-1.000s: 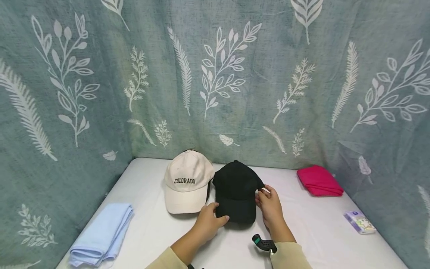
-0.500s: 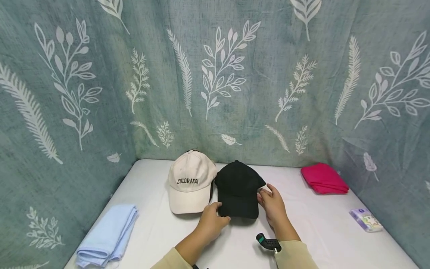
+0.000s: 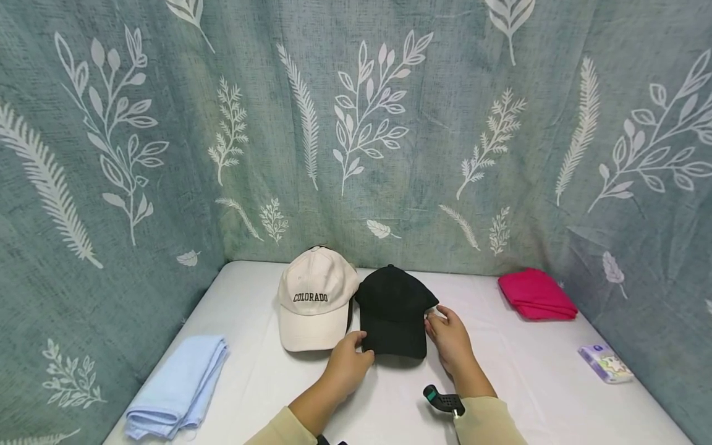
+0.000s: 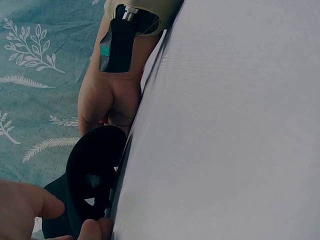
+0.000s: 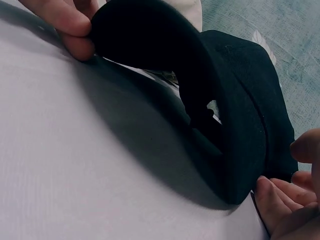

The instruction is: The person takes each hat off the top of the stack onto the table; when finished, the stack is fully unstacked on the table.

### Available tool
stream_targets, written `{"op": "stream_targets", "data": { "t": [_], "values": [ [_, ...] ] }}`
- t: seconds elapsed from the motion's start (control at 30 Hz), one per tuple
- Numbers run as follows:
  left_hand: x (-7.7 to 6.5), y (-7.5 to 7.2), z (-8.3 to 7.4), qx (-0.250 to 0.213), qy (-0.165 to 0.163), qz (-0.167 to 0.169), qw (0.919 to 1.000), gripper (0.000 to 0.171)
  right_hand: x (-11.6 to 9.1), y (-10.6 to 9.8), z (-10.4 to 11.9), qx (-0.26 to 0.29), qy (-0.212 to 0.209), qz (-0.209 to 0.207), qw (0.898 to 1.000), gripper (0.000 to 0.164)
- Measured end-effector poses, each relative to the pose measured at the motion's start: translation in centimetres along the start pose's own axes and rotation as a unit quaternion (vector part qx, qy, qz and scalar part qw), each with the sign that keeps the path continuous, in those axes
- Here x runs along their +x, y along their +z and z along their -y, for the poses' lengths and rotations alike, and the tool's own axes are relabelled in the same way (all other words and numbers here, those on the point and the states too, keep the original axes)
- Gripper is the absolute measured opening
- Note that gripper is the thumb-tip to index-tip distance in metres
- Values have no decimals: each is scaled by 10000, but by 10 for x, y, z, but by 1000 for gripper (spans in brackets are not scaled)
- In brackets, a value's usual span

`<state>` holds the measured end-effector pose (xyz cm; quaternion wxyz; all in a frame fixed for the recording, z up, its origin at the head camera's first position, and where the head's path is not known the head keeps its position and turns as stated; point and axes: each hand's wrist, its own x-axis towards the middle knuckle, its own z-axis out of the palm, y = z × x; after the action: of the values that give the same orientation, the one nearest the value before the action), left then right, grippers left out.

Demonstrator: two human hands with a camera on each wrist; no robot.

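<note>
Black cloth baseball cap with a rounded crown and curved brim [image 3: 394, 314] sits on the white-covered worktop [image 3: 528, 377], just beside a cream cloth cap lettered COLORADO [image 3: 313, 334], its brim toward the person and raised off the surface. It should be light, unlikely to slip or break; the crown looks soft enough to dent, the brim stiffer, so the brim's edge and the crown's lower rim seem the surest holds. The left hand [image 3: 348, 366] pinches the brim's left corner; the right hand [image 3: 450, 342] grips the crown's lower right edge, both forearms reaching forward, angled inward.
</note>
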<state>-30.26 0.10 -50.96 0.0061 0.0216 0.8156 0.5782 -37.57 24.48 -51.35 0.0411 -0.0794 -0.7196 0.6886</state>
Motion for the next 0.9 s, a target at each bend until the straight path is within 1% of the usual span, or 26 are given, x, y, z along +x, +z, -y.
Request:
{"op": "stream_targets", "data": {
  "t": [0.27,0.5,0.63,0.7,0.9],
  "values": [
    [-6,-3,-3,-20,-122,29,9999,48,-3,3,0,-42,-153,-124,9998,52],
    [-9,-7,-7,21,-282,84,9996,49,-5,3,3,37,-70,-436,9990,52],
    [-9,-11,-8,95,-270,172,9994,47,-6,5,5,139,-106,-673,9976,50],
    [-9,-15,-8,158,-207,182,9995,44,-5,6,5,194,-149,-797,9965,47],
    [-12,-26,-11,-73,-8,246,9997,31,-7,9,4,18,-321,-1051,9939,38]
  ]
}}
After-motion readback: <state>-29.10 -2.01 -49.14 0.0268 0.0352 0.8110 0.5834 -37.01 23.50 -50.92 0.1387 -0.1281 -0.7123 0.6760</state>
